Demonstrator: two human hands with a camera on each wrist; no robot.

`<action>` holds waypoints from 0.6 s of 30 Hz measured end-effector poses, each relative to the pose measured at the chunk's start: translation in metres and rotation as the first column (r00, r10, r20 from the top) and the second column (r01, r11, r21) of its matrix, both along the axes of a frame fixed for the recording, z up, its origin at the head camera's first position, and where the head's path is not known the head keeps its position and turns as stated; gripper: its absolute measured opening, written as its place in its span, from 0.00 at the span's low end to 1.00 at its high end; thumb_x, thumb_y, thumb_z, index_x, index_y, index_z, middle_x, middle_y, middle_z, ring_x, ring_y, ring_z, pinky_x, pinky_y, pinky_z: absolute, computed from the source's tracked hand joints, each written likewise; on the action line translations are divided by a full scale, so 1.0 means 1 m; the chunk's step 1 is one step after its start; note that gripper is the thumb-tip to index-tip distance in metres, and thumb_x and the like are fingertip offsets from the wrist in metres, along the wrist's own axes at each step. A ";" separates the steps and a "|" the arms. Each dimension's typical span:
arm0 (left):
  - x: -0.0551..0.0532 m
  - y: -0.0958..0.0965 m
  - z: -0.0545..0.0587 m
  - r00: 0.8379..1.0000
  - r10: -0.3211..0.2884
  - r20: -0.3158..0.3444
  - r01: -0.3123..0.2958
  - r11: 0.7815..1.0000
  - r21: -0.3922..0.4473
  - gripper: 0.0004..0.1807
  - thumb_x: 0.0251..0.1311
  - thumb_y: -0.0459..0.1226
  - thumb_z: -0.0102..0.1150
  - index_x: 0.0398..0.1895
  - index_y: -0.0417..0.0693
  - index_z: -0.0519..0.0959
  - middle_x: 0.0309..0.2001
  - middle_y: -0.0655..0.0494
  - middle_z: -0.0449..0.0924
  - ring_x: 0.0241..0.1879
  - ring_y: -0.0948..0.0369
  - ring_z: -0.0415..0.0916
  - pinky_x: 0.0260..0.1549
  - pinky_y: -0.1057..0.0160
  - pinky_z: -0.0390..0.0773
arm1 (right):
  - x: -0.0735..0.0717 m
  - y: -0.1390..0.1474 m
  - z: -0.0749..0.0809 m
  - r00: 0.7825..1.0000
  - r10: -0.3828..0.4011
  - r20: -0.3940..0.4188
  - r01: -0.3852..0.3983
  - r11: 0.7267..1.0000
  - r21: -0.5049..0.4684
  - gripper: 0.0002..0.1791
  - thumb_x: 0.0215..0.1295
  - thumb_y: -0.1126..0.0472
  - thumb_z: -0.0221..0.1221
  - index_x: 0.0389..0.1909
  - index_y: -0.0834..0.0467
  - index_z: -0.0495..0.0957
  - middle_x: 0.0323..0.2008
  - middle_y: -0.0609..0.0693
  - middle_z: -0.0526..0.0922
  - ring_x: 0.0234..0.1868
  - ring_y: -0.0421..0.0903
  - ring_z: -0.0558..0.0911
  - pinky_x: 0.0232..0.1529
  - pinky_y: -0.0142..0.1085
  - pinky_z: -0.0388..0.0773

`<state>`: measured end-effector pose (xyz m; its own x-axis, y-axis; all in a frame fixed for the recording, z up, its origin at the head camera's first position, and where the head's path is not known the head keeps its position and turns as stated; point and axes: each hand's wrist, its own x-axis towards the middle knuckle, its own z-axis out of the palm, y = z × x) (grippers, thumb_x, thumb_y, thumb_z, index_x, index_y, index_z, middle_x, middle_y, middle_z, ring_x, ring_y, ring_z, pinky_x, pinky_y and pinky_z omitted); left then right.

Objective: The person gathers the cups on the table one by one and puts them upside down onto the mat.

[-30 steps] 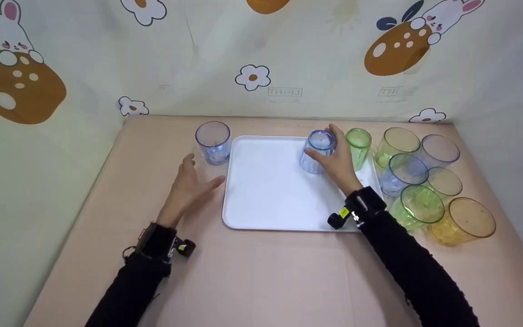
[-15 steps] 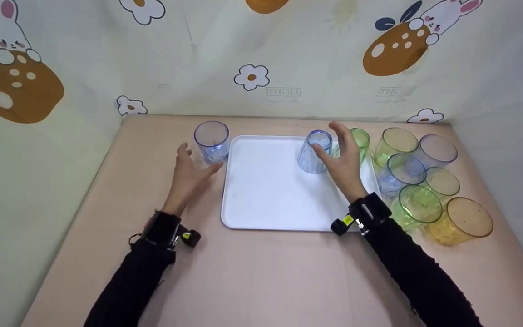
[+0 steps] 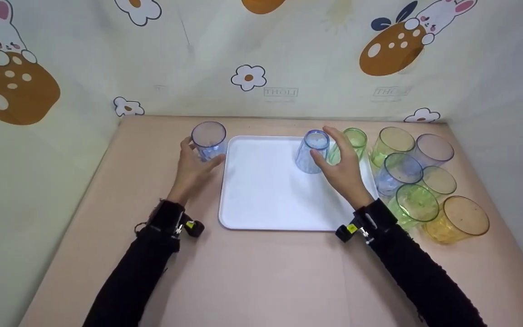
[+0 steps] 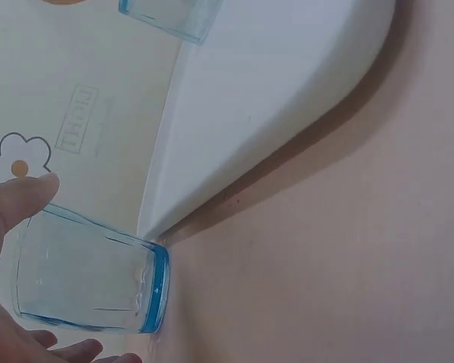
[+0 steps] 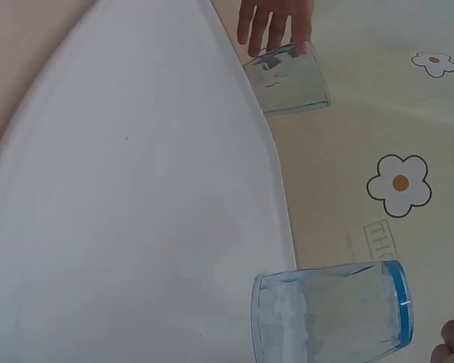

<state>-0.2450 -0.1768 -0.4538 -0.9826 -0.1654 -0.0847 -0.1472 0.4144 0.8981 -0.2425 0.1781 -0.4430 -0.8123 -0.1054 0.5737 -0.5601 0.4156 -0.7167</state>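
My left hand [image 3: 191,168] is at an upright blue glass [image 3: 208,141] on the table, left of the white tray [image 3: 261,200]. Its thumb and fingers are spread on either side of the glass; in the left wrist view, the thumb [image 4: 34,195] is by one side and the fingertips [image 4: 79,350] by the other. On the tray, a second blue glass [image 3: 310,156] stands upside down. Close to its right side is my right hand [image 3: 345,172], thumb and fingers apart, holding nothing. An upside-down green glass [image 3: 354,138] stands behind that hand, partly hidden.
Right of the tray several upright glasses crowd together, among them a green glass [image 3: 413,206], a blue glass [image 3: 400,175] and an amber glass [image 3: 463,220]. A patterned cloth wall [image 3: 189,77] rises behind the table [image 3: 261,277].
My left hand has moved forward to the upright blue glass. The right hand has let go of the upside-down blue glass and drawn off to its right.
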 end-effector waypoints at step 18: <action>-0.012 0.004 -0.006 0.997 -0.023 -0.073 0.024 1.000 0.011 0.57 0.61 0.41 0.71 0.79 0.37 0.38 0.75 0.29 0.50 0.74 0.40 0.51 0.71 0.47 0.54 | 0.024 0.005 -0.002 0.993 -0.024 0.115 -0.044 0.836 0.547 0.44 0.69 0.41 0.63 0.78 0.57 0.59 0.77 0.62 0.54 0.77 0.67 0.45 0.73 0.61 0.44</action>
